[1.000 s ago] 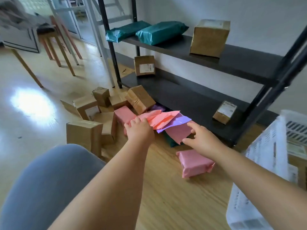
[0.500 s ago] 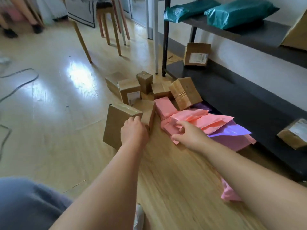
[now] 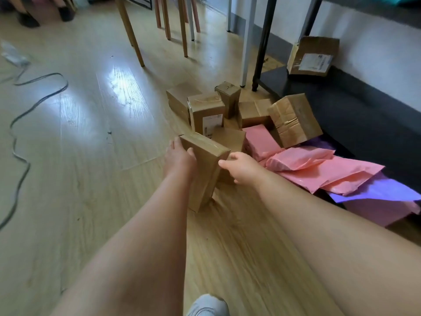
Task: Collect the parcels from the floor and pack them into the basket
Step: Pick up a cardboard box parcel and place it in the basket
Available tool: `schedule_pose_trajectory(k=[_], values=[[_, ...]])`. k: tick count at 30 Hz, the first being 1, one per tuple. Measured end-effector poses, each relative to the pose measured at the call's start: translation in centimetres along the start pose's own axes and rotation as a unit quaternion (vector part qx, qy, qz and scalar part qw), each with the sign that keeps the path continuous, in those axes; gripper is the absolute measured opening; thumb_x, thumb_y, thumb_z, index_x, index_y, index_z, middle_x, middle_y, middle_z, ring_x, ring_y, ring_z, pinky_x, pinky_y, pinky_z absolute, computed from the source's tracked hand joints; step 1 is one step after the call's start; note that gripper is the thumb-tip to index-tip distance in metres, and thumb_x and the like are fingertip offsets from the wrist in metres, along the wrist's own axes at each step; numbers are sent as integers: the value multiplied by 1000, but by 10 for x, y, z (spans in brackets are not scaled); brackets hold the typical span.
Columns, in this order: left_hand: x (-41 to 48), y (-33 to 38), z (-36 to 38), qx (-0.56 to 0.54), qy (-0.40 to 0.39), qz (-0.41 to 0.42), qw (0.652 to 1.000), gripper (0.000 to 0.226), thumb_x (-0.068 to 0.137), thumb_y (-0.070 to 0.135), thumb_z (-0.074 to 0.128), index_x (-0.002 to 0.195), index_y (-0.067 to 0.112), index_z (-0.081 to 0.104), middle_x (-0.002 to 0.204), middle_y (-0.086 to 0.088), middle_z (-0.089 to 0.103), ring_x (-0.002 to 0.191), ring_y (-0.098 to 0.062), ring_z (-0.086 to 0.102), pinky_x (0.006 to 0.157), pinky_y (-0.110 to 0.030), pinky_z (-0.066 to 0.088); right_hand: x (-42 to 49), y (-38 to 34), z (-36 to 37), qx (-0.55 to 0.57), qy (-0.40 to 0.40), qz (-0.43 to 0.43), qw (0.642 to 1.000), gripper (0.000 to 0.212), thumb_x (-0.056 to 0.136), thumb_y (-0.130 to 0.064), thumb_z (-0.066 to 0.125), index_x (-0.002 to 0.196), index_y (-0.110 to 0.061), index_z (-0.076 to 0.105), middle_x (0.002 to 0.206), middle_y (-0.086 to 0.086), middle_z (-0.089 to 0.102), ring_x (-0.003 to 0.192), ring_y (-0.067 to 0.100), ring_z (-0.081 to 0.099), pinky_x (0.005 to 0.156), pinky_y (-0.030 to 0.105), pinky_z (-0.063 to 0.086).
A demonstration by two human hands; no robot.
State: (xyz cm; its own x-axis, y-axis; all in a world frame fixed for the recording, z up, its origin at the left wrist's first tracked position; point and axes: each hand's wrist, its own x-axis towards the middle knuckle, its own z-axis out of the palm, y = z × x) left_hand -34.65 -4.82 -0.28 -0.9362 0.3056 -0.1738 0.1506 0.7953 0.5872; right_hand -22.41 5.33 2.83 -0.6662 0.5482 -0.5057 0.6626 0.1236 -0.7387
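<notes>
left hand (image 3: pixel 180 157) and right hand (image 3: pixel 242 166) grip opposite broad faces of the cardboard box (image 3: pixel 206 172), which stands on edge between them.

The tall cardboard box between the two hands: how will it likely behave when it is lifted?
The cardboard box looks stiff: its faces are flat and its edges sharp, so it should keep its shape. It stands on a narrow end, so it may tip easily if released. Its glossy tape may be slippery.

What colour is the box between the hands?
The box is brown cardboard, clearest in the head view.
</notes>
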Motion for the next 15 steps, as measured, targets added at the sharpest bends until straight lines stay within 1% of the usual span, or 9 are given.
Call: schedule_pose_trajectory(k=[2,3,5,7,10,12,14,15], values=[[11,-1,6,-44,-10,-16,999,60,102,34,38,155,17,16,160,-6,23,146,-27,23,117,-46,24,11,-4,8,24,0,16,1000,59,97,-34,53,149,-13,32,144,5,45,126,24,48,102,35,43],[14,-1,9,-63,-13,-24,998,61,102,35,38,155,16,15,159,-6,24,146,-27,24,117,-46,24,16,-4,13,33,-1,24,999,57,98,-34,52,148,-12,34,141,5,47,123,24,49,100,34,43],[19,0,13,-81,-5,-39,996,61,102,38,38,155,16,16,158,-6,26,145,-27,26,116,-47,27,26,-2,21,44,-3,37,998,54,99,-36,50,145,-12,39,136,5,51,122,26,50,104,39,43],[21,2,15,-79,7,-51,996,62,101,42,38,154,14,20,157,-7,29,143,-28,29,114,-48,30,34,1,26,65,-7,39,997,53,98,-38,48,144,-12,42,135,5,52,124,27,49,106,44,41],[17,4,17,-59,19,-60,996,67,97,51,42,149,11,29,150,-10,35,138,-30,34,110,-49,35,39,11,28,101,-13,51,994,57,97,-42,48,145,-13,40,139,5,51,127,27,48,108,47,39],[8,5,19,-41,22,-63,997,70,94,56,46,145,9,36,146,-11,39,135,-30,36,106,-49,40,36,19,27,112,-8,60,992,59,96,-44,47,145,-13,40,139,5,51,126,28,50,107,49,40],[-3,8,18,-22,25,-72,997,72,92,59,47,142,8,40,144,-11,40,135,-29,36,102,-46,43,31,27,24,119,1,70,990,58,94,-46,47,142,-14,44,135,4,55,119,28,54,99,47,45],[-12,12,16,-14,25,-73,997,72,91,60,47,141,8,41,144,-11,40,136,-28,34,99,-45,43,26,31,21,131,5,71,989,57,93,-47,48,139,-14,47,131,4,58,114,27,57,90,43,49]])
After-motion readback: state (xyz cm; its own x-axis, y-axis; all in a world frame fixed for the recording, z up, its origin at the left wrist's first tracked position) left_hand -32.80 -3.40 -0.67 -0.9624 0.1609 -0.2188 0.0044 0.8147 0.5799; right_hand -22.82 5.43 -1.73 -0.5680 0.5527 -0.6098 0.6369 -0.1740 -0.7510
